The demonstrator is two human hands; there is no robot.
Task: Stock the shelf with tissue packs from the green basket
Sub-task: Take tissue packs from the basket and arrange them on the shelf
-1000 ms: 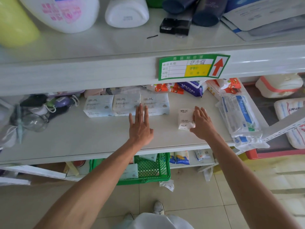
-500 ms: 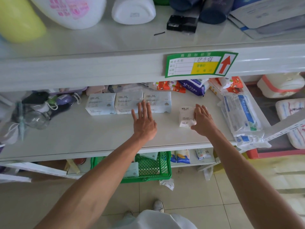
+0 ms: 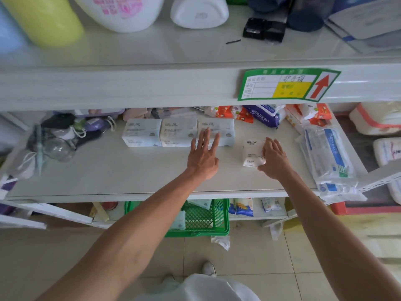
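Observation:
Three pale blue-and-white tissue packs [image 3: 178,134] stand side by side at the back of the white middle shelf [image 3: 112,170]. My left hand [image 3: 204,157] lies flat and open, fingertips touching the rightmost pack [image 3: 225,131]. My right hand [image 3: 274,158] rests on the right side of a small white tissue pack [image 3: 251,154] lying on the shelf. Under the shelf on the floor sits the green basket [image 3: 204,220], with tissue packs [image 3: 179,220] showing inside it, partly hidden by my left arm.
Clear-wrapped blue-striped packets [image 3: 325,157] lie at the shelf's right end. Orange and blue packets [image 3: 260,116] crowd the back. A bag of masks and small items [image 3: 58,140] fills the left end. Bottles [image 3: 121,9] stand on the upper shelf, which carries a green price tag [image 3: 286,84].
Both hands have barely shifted on the shelf. The camera has moved a little, so the whole scene sits slightly to the right.

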